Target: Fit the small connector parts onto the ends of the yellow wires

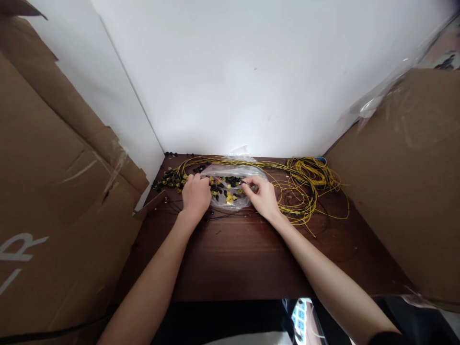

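A clear plastic bag (233, 205) lies open on the dark brown table, with small black and yellow parts (230, 196) inside it. My left hand (196, 194) is closed at the bag's left edge, knuckles up, its fingertips mostly hidden. At the opposite edge my right hand (263, 195) is closed in a pinch, thumb against fingers, on a small black part (243, 182) at the bag's mouth. Beyond my left hand lies a pile of black and yellow connectors (171, 179) joined to thin yellow wires (223, 160), which run behind the bag.
A coil of yellow and black wire (311, 175) spreads over the table's (230, 258) right side. Cardboard sheets wall in the left (72, 191) and right (406, 182). A white wall (244, 86) rises behind. Below the front edge, a blue-and-white item (300, 316) shows.
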{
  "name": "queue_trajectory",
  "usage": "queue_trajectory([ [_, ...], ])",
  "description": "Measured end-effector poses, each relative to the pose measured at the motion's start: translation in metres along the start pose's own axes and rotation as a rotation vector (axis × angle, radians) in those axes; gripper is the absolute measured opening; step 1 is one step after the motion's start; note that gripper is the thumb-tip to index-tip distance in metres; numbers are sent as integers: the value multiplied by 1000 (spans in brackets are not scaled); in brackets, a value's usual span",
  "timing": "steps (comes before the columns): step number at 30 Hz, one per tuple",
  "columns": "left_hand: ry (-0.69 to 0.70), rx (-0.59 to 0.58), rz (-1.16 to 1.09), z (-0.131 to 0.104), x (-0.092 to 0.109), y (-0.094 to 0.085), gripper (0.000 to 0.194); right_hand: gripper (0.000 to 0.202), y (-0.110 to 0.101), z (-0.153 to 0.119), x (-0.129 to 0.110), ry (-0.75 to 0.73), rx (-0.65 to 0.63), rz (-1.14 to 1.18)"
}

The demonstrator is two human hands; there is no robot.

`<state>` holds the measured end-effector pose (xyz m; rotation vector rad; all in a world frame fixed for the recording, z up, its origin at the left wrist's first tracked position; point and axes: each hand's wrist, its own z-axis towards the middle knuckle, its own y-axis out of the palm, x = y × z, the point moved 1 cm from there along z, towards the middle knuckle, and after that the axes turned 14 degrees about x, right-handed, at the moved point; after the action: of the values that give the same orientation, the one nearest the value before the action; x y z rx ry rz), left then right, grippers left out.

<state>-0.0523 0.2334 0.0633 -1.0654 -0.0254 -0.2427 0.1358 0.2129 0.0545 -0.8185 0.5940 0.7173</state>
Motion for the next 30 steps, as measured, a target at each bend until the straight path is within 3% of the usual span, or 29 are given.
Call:
queue_trajectory([
  [5,1,21,-64,2,1,-1,24,16,0,0,-1,-7,8,5],
  [13,91,158,-486,5,4,5,24,23,1,2,4,137,8,98],
  [20,44,151,-750,7,10,6,27,25,0,2,1,118,-2,159],
  [24,74,123,-750,6,11,7,28,24,0,1,1,110,5,141],
  [30,286,140,-529,-1,16,4,21,24,1,2,2,121,1,126],
])
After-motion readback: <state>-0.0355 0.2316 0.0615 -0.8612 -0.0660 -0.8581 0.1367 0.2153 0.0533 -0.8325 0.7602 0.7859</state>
